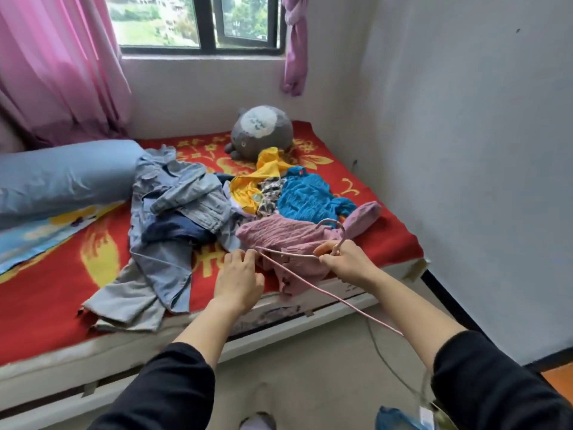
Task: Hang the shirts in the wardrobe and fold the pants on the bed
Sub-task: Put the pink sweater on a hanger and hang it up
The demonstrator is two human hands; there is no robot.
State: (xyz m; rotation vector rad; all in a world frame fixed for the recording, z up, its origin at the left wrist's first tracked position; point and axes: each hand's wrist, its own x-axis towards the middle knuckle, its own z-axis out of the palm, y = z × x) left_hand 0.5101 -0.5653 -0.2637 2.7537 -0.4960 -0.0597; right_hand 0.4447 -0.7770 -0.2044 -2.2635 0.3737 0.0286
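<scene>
A heap of clothes lies on the bed point(55, 293), which has a red and yellow cover. A pink shirt point(279, 237) lies at the near edge. My right hand point(344, 260) grips a thin pink wire hanger point(310, 282) just below its hook, over the shirt. My left hand point(238, 280) pinches the hanger's left end at the shirt's edge. Behind lie a blue top point(307, 193), a yellow garment point(266, 172), a patterned piece point(269, 193) and light blue denim pants point(167, 212) trailing over the bed's front edge.
A grey plush toy point(263, 131) sits at the back of the bed and a blue bolster point(62, 178) at the left. The white wall point(465, 150) stands close on the right. Pink curtains point(55, 63) flank the window. A cable point(387, 358) runs along the floor.
</scene>
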